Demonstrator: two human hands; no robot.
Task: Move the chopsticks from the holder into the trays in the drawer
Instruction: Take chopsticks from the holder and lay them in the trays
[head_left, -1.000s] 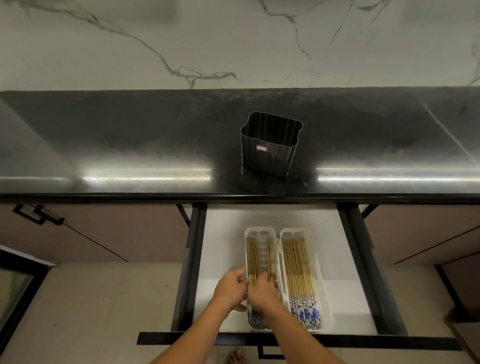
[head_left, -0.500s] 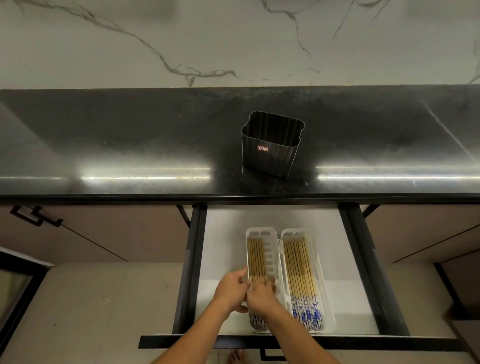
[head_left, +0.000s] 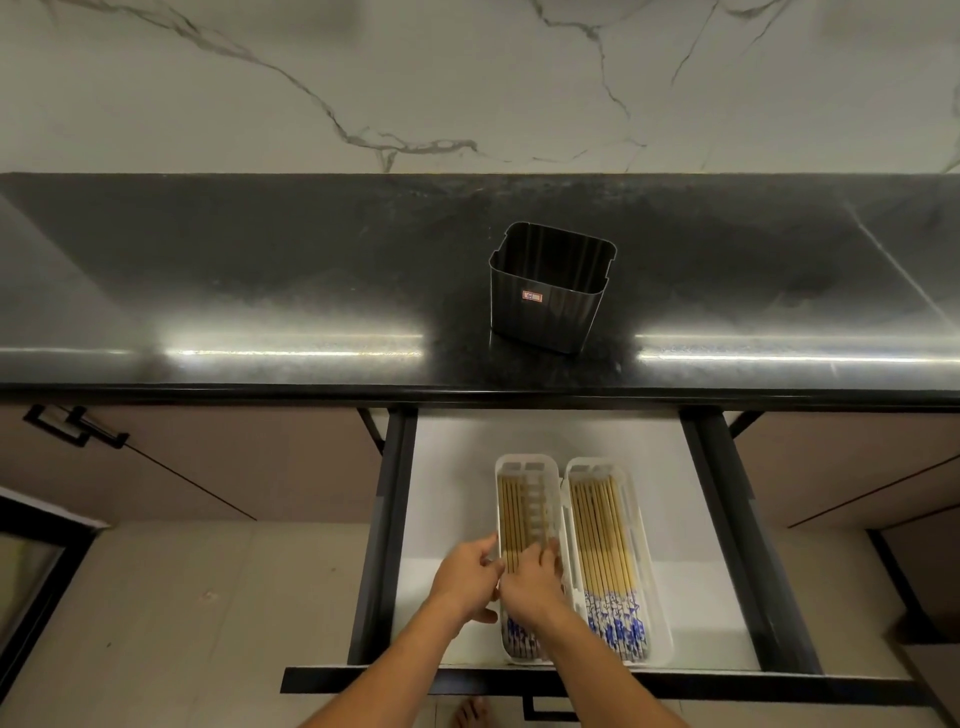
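Lower centre of the frame: left hand (head_left: 464, 581) curled against the outer left wall of the left tray (head_left: 554, 525), fingers together, thumb low. Right hand (head_left: 531, 582) just beside it, fingers bent down onto the bamboo chopsticks (head_left: 510, 525) lying lengthwise in that tray, blue-patterned ends toward the bottom of the frame; whether pinching or only pressing, cannot tell. Touching on the right, a 2nd white tray (head_left: 661, 587), filled with more chopsticks (head_left: 605, 540). Both trays flat on the white floor of the open drawer (head_left: 452, 488). Above, at centre frame, the dark metal holder (head_left: 548, 291), upright on the black countertop (head_left: 260, 270), no chopsticks showing inside. Marble wall (head_left: 467, 78) across the top.
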